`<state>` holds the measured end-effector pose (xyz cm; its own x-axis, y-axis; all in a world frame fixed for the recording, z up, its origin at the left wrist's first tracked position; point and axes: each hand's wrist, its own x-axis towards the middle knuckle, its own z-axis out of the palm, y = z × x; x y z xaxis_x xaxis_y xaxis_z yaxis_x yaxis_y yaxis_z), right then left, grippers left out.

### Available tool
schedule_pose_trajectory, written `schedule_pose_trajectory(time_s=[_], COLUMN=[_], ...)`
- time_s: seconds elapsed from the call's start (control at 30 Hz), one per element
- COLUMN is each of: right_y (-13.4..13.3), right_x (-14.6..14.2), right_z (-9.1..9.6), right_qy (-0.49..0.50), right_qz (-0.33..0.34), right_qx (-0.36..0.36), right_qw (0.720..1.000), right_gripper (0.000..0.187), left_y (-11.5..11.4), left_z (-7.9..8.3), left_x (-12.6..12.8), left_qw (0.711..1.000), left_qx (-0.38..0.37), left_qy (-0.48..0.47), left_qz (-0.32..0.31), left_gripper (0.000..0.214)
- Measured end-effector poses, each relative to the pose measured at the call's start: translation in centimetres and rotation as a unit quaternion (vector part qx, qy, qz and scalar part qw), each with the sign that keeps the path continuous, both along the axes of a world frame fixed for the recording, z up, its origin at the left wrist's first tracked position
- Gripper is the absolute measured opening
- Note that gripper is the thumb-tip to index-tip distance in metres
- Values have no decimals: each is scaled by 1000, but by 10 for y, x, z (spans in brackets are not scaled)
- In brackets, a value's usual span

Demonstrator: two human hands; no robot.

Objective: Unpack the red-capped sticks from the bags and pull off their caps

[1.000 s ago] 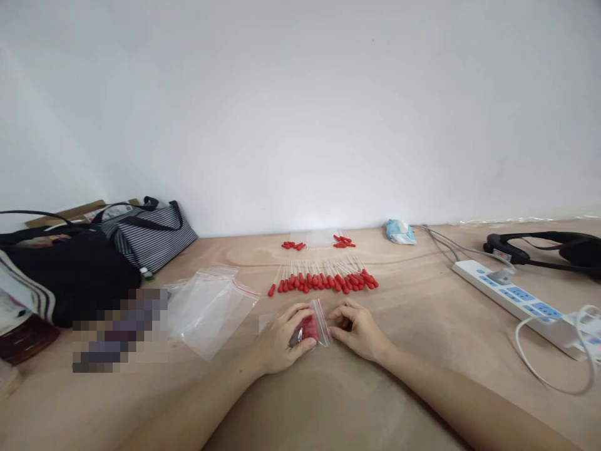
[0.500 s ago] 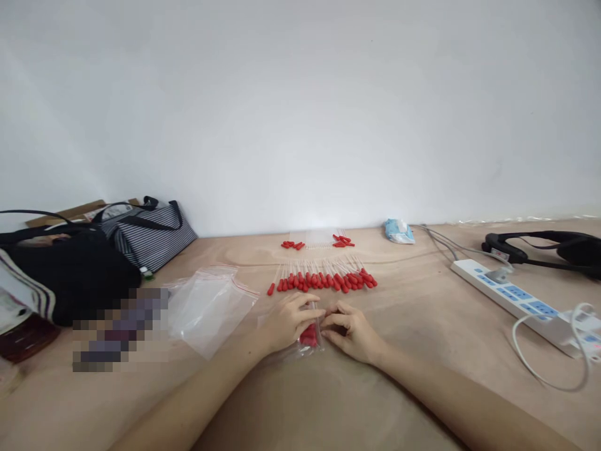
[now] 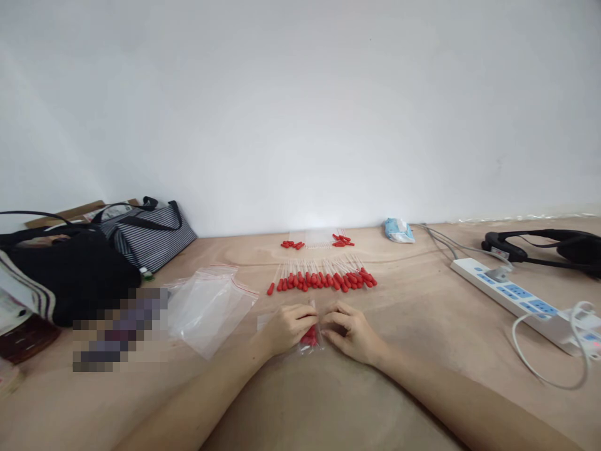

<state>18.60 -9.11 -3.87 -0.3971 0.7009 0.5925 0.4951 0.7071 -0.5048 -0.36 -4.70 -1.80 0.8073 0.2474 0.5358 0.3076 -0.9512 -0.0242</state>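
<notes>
A small transparent zip bag [image 3: 313, 346] with red rubber-bulbed pieces inside, which look like droppers, lies on the table between my hands. My left hand [image 3: 287, 327] lies over its left side, fingers bent and closed on the plastic, hiding much of the contents. At the right edge of the bag, my right hand [image 3: 351, 332] has its fingers curled, the tips against the plastic. Just beyond my hands is a row of droppers [image 3: 323, 280] with red bulbs toward me and thin pale tubes pointing to the wall.
Loose flat zip bags [image 3: 211, 310] lie left of my hands. Behind the row are more red-bulbed droppers [image 3: 344, 240] with bags. A power strip [image 3: 511, 294] and black headset [image 3: 539, 247] sit right, a blue tissue pack [image 3: 399, 230] at the wall, a striped bag [image 3: 154, 235] left.
My left hand's fingers have drawn down and in, nearer me, and now cover more of the red pieces in the bag. My right hand has barely moved.
</notes>
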Motion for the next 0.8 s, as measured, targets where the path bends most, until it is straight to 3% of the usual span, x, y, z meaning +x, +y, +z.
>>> schedule_pose_trajectory(time_s=[0.13, 0.37, 0.8], right_y=[5, 13, 11], right_x=[1, 2, 4], right_z=[1, 8, 8], right_qy=[-75, -186, -192], right_qz=[-5, 8, -10], right_qx=[78, 252, 242], right_qw=[994, 950, 951], right_gripper=[13, 18, 18], left_y=[-1, -2, 0], left_z=[-1, 0, 4], left_x=[0, 1, 0], left_qw=[1000, 1000, 1000], left_qx=[-4, 6, 19], left_qy=[-2, -4, 14], left_qz=[5, -5, -11], left_gripper=[35, 34, 31])
